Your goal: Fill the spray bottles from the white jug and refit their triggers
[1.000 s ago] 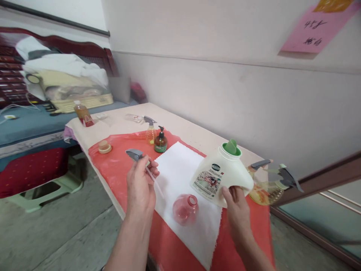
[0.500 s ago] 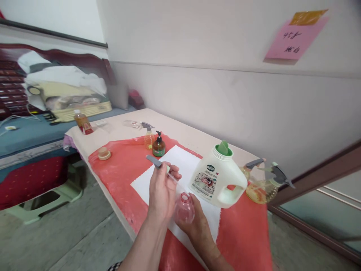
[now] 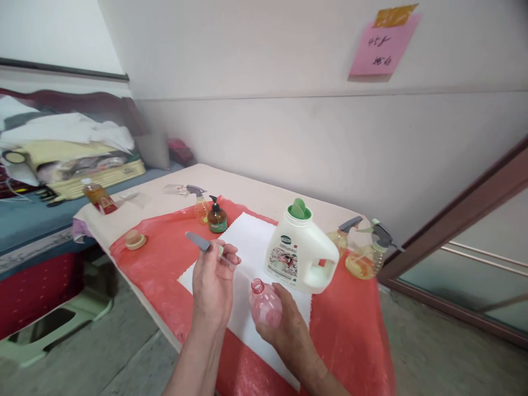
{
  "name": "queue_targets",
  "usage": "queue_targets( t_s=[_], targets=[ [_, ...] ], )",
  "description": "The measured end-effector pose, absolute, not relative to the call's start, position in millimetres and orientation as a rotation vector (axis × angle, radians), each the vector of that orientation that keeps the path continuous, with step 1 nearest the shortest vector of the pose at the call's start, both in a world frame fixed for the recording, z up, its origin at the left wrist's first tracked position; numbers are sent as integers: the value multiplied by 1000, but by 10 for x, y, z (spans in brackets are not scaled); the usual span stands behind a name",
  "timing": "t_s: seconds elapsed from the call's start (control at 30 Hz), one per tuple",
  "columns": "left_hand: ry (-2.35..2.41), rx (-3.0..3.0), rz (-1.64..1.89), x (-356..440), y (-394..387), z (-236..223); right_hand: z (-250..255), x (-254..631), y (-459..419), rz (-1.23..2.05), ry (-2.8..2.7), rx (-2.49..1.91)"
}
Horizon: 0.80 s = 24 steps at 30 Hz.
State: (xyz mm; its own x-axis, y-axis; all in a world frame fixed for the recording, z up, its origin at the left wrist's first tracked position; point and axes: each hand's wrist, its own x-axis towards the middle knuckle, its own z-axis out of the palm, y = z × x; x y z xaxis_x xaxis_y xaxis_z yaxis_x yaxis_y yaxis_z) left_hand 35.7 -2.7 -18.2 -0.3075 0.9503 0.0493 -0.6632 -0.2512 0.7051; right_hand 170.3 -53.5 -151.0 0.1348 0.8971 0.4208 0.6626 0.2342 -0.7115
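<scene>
My left hand (image 3: 212, 283) is closed on a grey spray trigger head (image 3: 198, 242), whose thin clear tube slants down toward the right. My right hand (image 3: 284, 330) is wrapped round a small pink clear bottle (image 3: 264, 303) with an open neck, tilted toward the tube just above a white cloth (image 3: 247, 258). Behind the hands stands a white jug (image 3: 299, 254) with a green spout and a handle, upright on the cloth's far edge. The cloth lies on a red sheet (image 3: 165, 258) over the table.
Two yellow spray bottles (image 3: 365, 250) stand at the table's right end. A small spray bottle and a brown pump bottle (image 3: 216, 215) stand at the back, with a round lid (image 3: 135, 239) and an amber bottle (image 3: 98, 197) further left. A bed with folded bedding (image 3: 66, 148) lies beyond.
My right hand let go of the white jug, which now stands upright, and took up the pink bottle from the cloth. My left hand has brought the spray head closer to it.
</scene>
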Motion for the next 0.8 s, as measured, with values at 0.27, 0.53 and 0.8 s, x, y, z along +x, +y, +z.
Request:
queue_targets(
  t_s=[0.27,0.53,0.8],
  targets=[
    [918,781,1363,675,-151,-312,-1080,1867,-581,289,-1674,-1402],
    [841,788,1316,788,-197,-302,-735,2059,-629,108,-1692,-1435],
    [839,893,1293,806,-195,-339,-593,2143,-642,273,-1629,-1420]
  ],
)
